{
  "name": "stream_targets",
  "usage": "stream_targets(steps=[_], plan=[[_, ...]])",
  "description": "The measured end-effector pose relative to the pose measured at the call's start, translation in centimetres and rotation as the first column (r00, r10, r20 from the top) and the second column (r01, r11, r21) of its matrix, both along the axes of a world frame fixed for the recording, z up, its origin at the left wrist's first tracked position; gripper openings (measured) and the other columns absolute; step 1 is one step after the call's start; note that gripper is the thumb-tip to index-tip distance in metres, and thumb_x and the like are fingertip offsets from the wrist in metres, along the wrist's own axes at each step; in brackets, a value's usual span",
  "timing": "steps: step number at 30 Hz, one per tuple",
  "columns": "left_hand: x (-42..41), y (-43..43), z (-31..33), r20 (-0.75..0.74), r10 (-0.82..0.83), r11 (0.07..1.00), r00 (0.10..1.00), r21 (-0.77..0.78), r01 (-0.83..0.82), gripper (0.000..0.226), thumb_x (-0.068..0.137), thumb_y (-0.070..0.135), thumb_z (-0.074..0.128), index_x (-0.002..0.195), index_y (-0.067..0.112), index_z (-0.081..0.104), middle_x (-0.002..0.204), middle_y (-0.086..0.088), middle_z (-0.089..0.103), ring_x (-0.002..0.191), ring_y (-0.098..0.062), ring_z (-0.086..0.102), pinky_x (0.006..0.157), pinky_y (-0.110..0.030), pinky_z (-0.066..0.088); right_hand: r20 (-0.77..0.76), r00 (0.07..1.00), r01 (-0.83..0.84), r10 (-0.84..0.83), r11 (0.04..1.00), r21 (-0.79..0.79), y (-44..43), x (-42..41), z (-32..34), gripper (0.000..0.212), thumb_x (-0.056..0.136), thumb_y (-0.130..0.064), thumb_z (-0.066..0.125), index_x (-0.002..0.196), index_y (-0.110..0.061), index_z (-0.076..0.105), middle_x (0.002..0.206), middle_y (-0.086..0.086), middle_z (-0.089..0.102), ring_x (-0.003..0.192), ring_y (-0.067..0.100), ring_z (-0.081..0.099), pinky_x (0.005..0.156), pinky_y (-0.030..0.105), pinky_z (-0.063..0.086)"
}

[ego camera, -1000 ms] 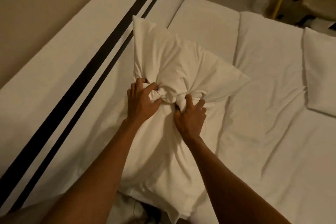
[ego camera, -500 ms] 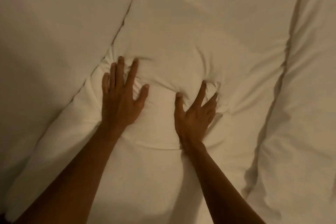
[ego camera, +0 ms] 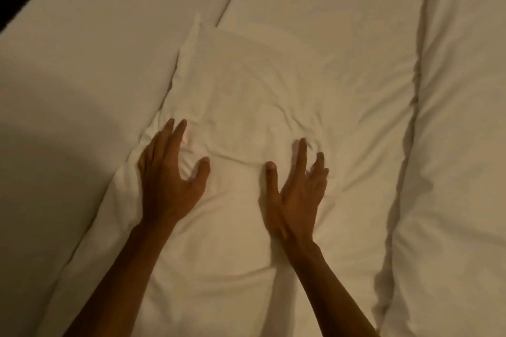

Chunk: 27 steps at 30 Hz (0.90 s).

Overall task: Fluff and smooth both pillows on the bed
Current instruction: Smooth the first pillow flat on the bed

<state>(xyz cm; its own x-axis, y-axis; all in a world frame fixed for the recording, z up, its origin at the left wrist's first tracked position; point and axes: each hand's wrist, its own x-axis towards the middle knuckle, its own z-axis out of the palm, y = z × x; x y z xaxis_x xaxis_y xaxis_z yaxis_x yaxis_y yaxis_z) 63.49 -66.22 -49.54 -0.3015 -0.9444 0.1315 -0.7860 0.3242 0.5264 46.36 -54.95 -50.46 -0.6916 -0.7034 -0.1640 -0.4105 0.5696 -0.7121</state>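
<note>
Pillow [ego camera: 246, 96] near end cut by bottom edge; whole view blurred (dim light).

Open, creased white pillow surface [ego camera: 246, 85] lies unobstructed ahead of both flat hands, bounded left by the padded cream headboard [ego camera: 82, 49] and right by the folded white duvet ridge [ego camera: 460, 145].

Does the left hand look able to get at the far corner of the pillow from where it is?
Probably yes. The left hand lies open on the pillow, and nothing sits between its fingers and the far corner.
</note>
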Motion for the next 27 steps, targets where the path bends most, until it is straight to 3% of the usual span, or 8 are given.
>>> stream_targets(steps=[3,5,9,11,18,22,24,27], plan=[[-3.7,-2.9,3.1,-0.141,-0.078,0.98,0.987,-0.192,0.05,0.057,0.09,0.033,0.058,0.144,0.015,0.049,0.151,-0.007,0.046,0.138,-0.024,0.043,0.113,-0.042,0.033,-0.087,0.996,-0.002,-0.012,0.988,-0.156,-3.7,-2.8,2.9,0.063,0.1,-0.061,0.024,0.157,-0.045,0.001,0.168,0.0,-0.008,0.153,0.026,-0.013,0.124,0.044,-0.005],[-7.7,-5.4,4.2,-0.108,-0.157,0.973,0.982,-0.187,0.136,0.055,0.095,0.034,0.051,0.148,0.019,0.045,0.155,-0.005,0.041,0.142,-0.023,0.038,0.116,-0.038,0.028,-0.139,0.99,-0.037,0.013,0.985,-0.17,-8.0,-4.8,3.4,0.058,0.104,-0.054,0.022,0.158,-0.041,0.005,0.168,0.004,-0.006,0.153,0.026,-0.014,0.123,0.043,-0.008],[-10.8,-8.7,0.7,0.253,-0.346,0.933,0.903,-0.009,0.36,0.06,0.1,0.05,0.023,0.156,0.029,0.025,0.164,-0.005,0.022,0.151,-0.025,0.02,0.122,-0.048,0.017,-0.22,0.963,-0.151,0.153,0.988,0.029,-12.6,-7.0,-0.2,0.06,0.103,-0.055,0.015,0.159,-0.036,0.008,0.168,0.011,-0.003,0.153,0.032,-0.012,0.123,0.051,-0.004],[-9.3,-9.7,-1.4,0.333,-0.403,0.907,0.853,0.017,0.422,0.062,0.101,0.055,0.017,0.158,0.033,0.017,0.166,-0.002,0.014,0.153,-0.023,0.013,0.124,-0.047,0.012,-0.284,0.937,-0.189,0.204,0.979,0.082,-12.1,-7.7,-2.2,0.06,0.103,-0.057,0.015,0.159,-0.036,0.009,0.168,0.01,-0.001,0.153,0.031,-0.01,0.124,0.048,-0.003],[-4.1,-10.6,-0.5,0.379,-0.247,0.962,0.892,-0.015,0.273,0.063,0.101,0.052,0.012,0.159,0.026,0.018,0.165,-0.012,0.017,0.15,-0.037,0.019,0.121,-0.052,0.015,-0.225,0.973,-0.012,0.054,0.983,0.185,-8.9,-10.7,-2.5,0.063,0.1,-0.061,0.013,0.158,-0.038,0.002,0.166,0.019,-0.005,0.152,0.038,-0.01,0.123,0.051,-0.005],[-5.8,-7.0,3.5,0.179,-0.262,0.927,0.948,-0.229,0.299,0.053,0.107,0.035,0.025,0.157,0.015,0.026,0.165,-0.01,0.018,0.152,-0.027,0.017,0.124,-0.04,0.013,-0.2,0.98,-0.004,0.001,1.0,-0.012,-7.1,-7.5,0.9,0.063,0.103,-0.056,0.017,0.159,-0.033,-0.001,0.166,0.02,-0.007,0.153,0.033,-0.013,0.124,0.044,-0.007],[-5.2,-4.4,3.4,0.094,-0.249,0.945,0.964,-0.194,0.263,0.052,0.107,0.032,0.029,0.157,0.018,0.027,0.165,-0.007,0.018,0.153,-0.023,0.016,0.124,-0.038,0.014,-0.191,0.979,-0.083,0.075,0.996,-0.034,-5.0,-4.0,1.1,0.063,0.103,-0.058,0.016,0.158,-0.038,-0.005,0.166,0.016,-0.011,0.152,0.03,-0.015,0.123,0.043,-0.008],[-0.9,-1.0,0.1,0.191,-0.325,0.941,0.926,-0.029,0.336,0.053,0.106,0.035,0.028,0.158,0.023,0.023,0.166,-0.005,0.016,0.153,-0.021,0.014,0.122,-0.048,0.02,-0.188,0.973,-0.109,0.131,0.987,0.122,-1.2,-0.5,-1.2,0.065,0.1,-0.064,0.016,0.157,-0.042,-0.006,0.165,0.017,-0.013,0.152,0.033,-0.015,0.124,0.049,-0.004]])
